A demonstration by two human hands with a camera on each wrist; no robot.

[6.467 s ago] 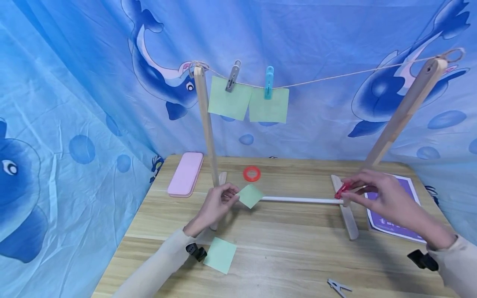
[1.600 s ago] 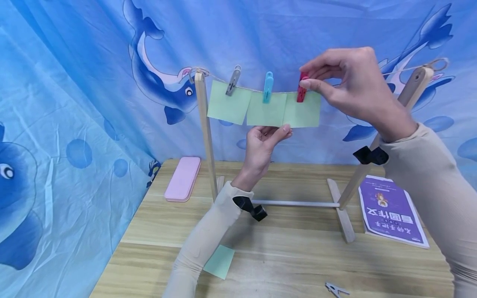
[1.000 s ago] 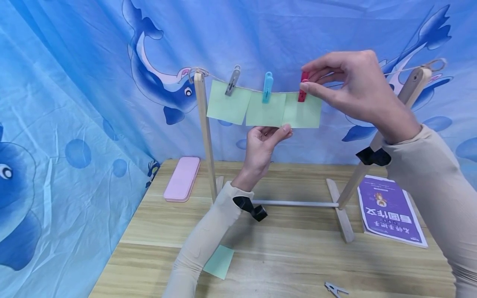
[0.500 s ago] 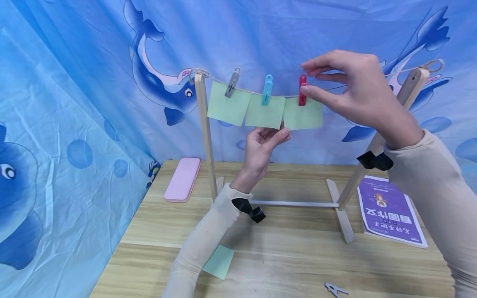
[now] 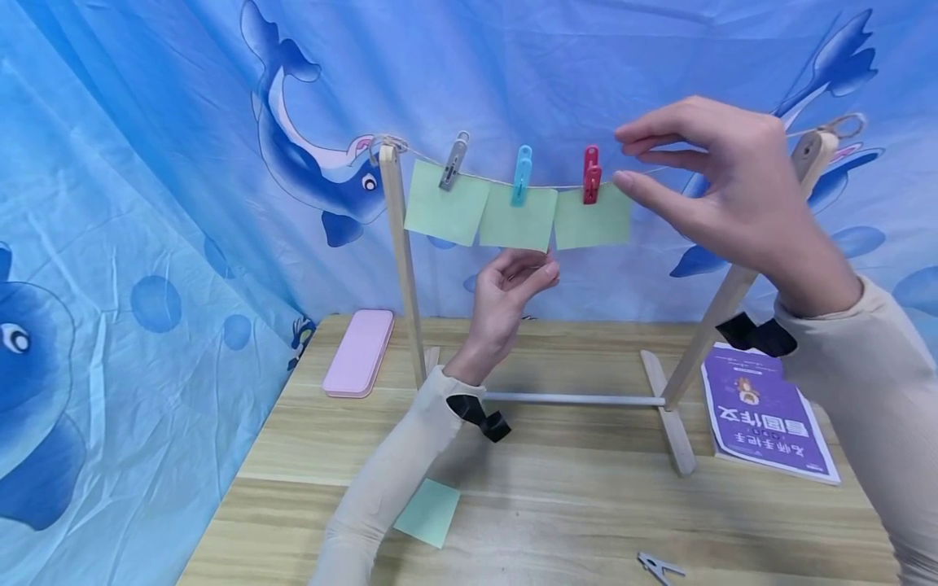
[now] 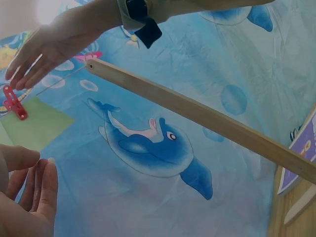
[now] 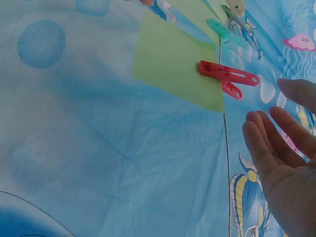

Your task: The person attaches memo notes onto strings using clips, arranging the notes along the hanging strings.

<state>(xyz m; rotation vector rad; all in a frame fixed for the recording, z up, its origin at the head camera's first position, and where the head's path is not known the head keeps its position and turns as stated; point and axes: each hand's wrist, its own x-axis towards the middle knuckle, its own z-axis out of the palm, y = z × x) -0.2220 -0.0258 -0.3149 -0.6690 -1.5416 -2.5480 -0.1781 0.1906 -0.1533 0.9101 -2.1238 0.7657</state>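
Three green paper squares hang in a row from a string (image 5: 637,172). A grey clothespin (image 5: 454,161) holds the left one, a blue clothespin (image 5: 522,176) the middle one, and a red clothespin (image 5: 591,175) the right-hand paper (image 5: 595,221). My right hand (image 5: 733,179) is just right of the red clothespin, thumb and fingers apart with nothing between them; the right wrist view shows the same gap beside the red clothespin (image 7: 227,75). Below the papers' lower edges is my left hand (image 5: 501,301), its fingers loosely bent. No paper shows between its thumb and fingers (image 6: 47,190).
Two wooden posts (image 5: 401,260) joined by a white rod (image 5: 575,399) carry the string. On the table lie another green paper (image 5: 431,513), a grey clothespin (image 5: 659,567), a pink case (image 5: 359,353) and a purple book (image 5: 765,419). A blue dolphin curtain (image 5: 557,81) hangs behind.
The third paper and red clothespin went from my hands onto the string. My right hand then let go of the clothespin and moved right; my left hand came off the paper, slightly down and left.
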